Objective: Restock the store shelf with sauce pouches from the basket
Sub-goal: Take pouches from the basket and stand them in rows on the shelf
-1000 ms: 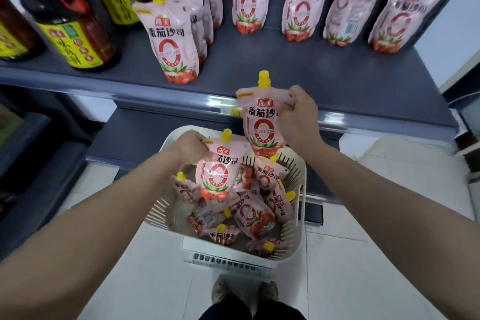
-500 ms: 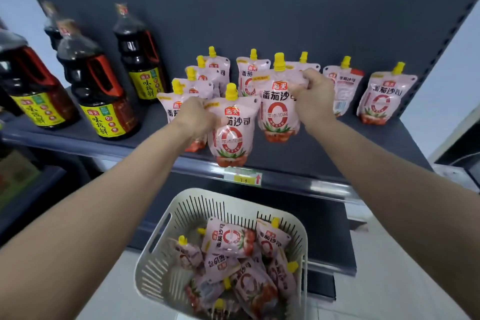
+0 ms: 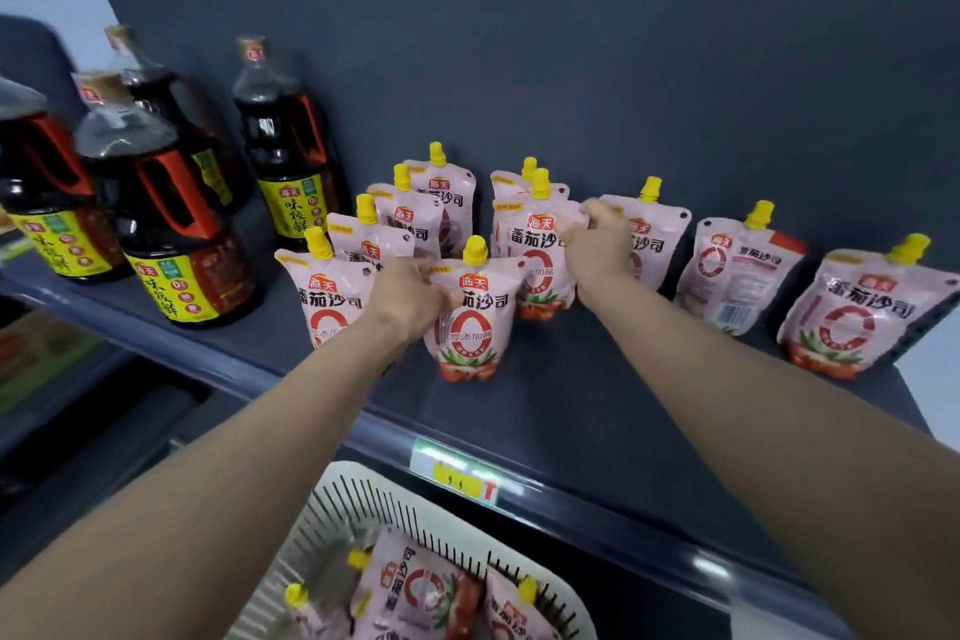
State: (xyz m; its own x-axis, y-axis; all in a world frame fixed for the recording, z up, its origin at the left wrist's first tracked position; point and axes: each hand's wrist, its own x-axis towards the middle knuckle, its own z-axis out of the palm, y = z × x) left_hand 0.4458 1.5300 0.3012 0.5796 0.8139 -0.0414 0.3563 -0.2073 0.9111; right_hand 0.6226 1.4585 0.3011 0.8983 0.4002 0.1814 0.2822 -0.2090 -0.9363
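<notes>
I have the front pouch (image 3: 475,327) standing upright on the shelf (image 3: 597,395), a little back from its front edge. My left hand (image 3: 408,299) grips the pouch's upper left corner, fingers curled round the edge just beside the yellow cap. Just behind it and to the right is the second pouch (image 3: 537,255), also upright. My right hand (image 3: 597,247) pinches it at the top right corner, fingers closed on the film. I cannot tell whether its base sits fully on the shelf.

To the left of the front pouch, touching my left hand, a row of pouches (image 3: 332,296) runs back toward the back panel (image 3: 571,68), each one upright. Another pouch stands behind the second one, only its cap and top showing. Right of my right hand three more pouches (image 3: 737,270) stand apart from one another, the middle one turned to show its back label.

Further left on the same shelf stand the dark bottles (image 3: 176,244) with yellow labels and red handles. A price tag (image 3: 462,476) sits on the shelf's front rail. Below it is the white basket (image 3: 358,494), with loose pouches (image 3: 415,592) lying inside
</notes>
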